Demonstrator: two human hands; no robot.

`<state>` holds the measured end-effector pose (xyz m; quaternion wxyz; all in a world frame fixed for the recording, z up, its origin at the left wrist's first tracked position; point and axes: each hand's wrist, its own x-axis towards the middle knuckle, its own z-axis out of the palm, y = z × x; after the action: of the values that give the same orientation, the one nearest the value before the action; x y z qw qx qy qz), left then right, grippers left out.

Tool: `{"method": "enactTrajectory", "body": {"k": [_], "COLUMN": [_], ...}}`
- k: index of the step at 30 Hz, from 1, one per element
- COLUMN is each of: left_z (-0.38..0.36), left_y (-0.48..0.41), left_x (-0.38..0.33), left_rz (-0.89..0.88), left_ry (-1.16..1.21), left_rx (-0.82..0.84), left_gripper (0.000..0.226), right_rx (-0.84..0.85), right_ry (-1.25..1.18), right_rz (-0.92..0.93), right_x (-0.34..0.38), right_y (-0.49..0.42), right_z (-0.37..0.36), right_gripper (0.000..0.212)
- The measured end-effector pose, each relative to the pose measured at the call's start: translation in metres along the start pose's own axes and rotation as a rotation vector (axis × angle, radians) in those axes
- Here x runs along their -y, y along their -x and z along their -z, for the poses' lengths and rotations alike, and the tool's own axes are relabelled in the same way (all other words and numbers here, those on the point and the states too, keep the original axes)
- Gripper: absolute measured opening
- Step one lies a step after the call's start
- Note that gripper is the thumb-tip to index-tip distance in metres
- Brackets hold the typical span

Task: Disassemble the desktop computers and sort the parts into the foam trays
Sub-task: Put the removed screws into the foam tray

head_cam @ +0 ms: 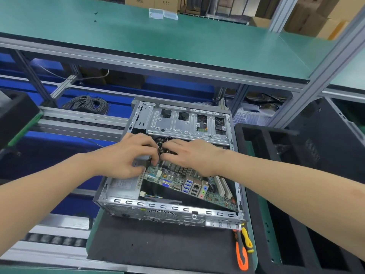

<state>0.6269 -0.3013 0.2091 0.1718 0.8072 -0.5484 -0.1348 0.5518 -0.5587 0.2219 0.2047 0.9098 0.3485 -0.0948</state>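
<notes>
An open desktop computer case (173, 209) lies on a black mat in front of me. Its green motherboard (177, 179) is tilted up inside the case, rear ports facing me, with a finned heatsink (177, 168) on it. My left hand (126, 155) reaches in from the left, fingers curled round the board's left edge beside the silver power supply (122, 184). My right hand (189, 155) lies over the heatsink, its fingers curled down onto the black cables and fan at the board's far side. What the fingertips pinch is hidden. A black foam tray (254, 135) stands at the right.
A metal drive cage (187, 121) fills the case's far end. An orange and a yellow screwdriver (244, 248) lie on the mat (158, 244) at the case's near right corner. A roller conveyor (79, 123) runs left. A green shelf (158, 42) hangs overhead. A dark side panel (325, 135) leans at right.
</notes>
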Motion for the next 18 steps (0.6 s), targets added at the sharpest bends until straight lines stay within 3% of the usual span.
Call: {"method": "enactTrajectory", "body": {"k": [3, 10, 13, 16, 18], "left_z": [0.003, 0.008, 0.014, 0.020, 0.021], "left_y": [0.000, -0.002, 0.002, 0.007, 0.008], "left_x": [-0.002, -0.008, -0.008, -0.010, -0.011], "left_rz": [-0.016, -0.048, 0.005, 0.091, 0.152], "left_ry": [-0.022, -0.025, 0.090, 0.264, 0.434], "left_rx": [0.006, -0.084, -0.036, 0.094, 0.042], "left_gripper": [0.017, 0.017, 0.018, 0.039, 0.035], "right_rx": [0.024, -0.010, -0.016, -0.032, -0.036], "right_ry": [-0.018, -0.087, -0.098, -0.094, -0.090], "right_rz": [-0.059, -0.090, -0.053, -0.043, -0.046], "right_x": [0.003, 0.001, 0.008, 0.011, 0.012], "right_y": [-0.003, -0.004, 0.000, 0.005, 0.007], "right_z": [0.000, 0.007, 0.010, 0.013, 0.016], "right_gripper": [0.101, 0.095, 0.098, 0.099, 0.101]}}
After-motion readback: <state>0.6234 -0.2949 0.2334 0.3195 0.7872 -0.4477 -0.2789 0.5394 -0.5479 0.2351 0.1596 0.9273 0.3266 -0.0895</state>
